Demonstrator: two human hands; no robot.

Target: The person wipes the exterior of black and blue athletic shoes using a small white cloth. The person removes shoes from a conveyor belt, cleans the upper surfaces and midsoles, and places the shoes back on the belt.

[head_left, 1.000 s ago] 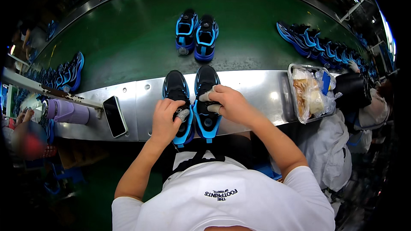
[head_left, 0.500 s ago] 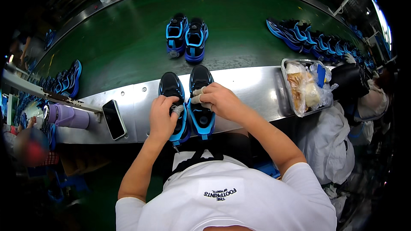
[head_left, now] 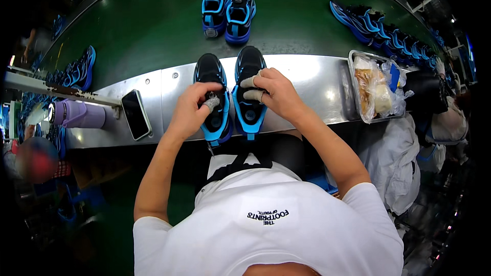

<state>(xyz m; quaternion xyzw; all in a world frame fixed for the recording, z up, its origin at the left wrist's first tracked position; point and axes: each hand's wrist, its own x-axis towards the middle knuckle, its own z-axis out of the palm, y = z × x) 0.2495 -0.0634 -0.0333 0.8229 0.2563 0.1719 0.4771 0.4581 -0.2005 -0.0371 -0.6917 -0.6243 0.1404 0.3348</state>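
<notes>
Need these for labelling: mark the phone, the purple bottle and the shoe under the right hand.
phone point(head_left: 135, 114), head view, middle of its dark screen.
purple bottle point(head_left: 82, 115), head view, middle of its body.
shoe under the right hand point(head_left: 249, 64), head view, black toe.

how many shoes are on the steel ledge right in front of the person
2: the left shoe under the left hand, the right shoe under the right hand, side by side. More shoes sit beyond on the green belt.

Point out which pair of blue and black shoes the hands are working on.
The pair on the steel ledge: left hand on the left shoe, right hand on the right shoe. The other pair sits untouched on the green belt.
</notes>
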